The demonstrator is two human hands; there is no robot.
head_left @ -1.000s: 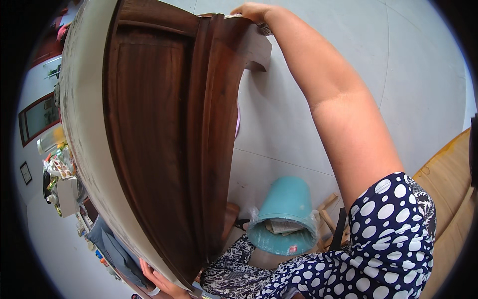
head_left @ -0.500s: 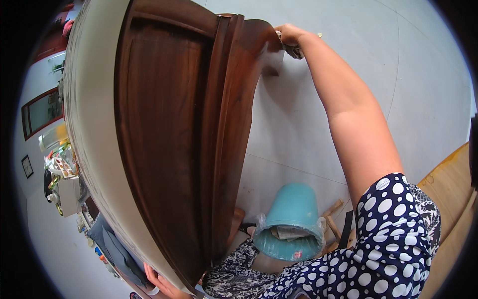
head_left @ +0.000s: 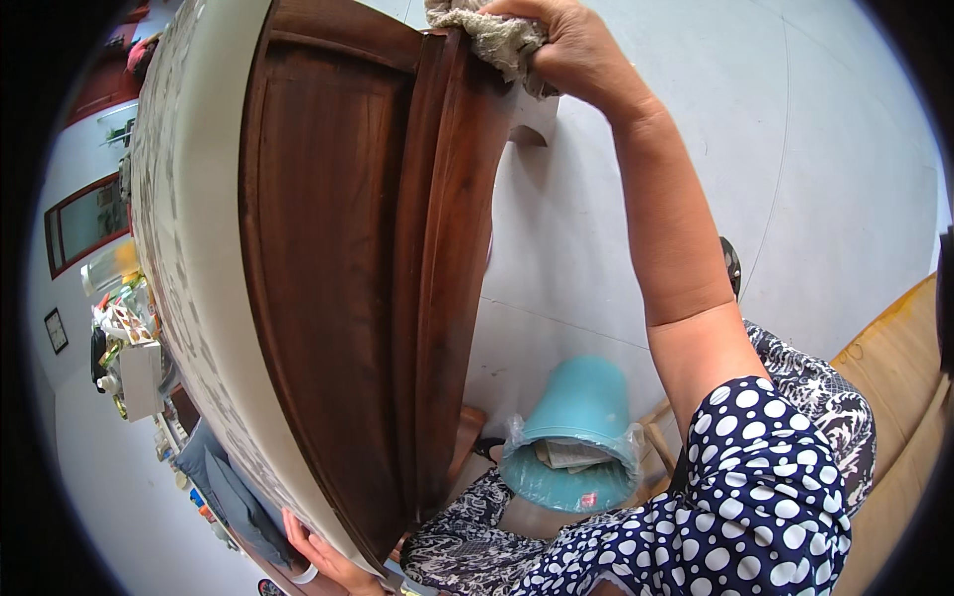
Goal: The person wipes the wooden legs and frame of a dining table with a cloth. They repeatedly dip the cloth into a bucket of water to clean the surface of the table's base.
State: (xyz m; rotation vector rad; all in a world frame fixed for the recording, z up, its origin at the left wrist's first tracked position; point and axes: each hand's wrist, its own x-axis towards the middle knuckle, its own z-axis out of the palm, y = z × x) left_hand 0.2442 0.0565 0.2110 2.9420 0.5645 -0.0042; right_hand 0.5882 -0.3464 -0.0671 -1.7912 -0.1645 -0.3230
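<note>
Rag [head_left: 512, 45] in R hand [head_left: 581, 50] @ brn wood side [head_left: 338, 199], grey flr [head_left: 576, 228] below

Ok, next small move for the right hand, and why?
Probably draw the cloth back along the dark wood moulding toward the body. The right hand holds it bunched at the moulding's far end, and nothing blocks the nearer stretch. The left hand is at the pale tabletop edge, near the body, out of that path.
</note>
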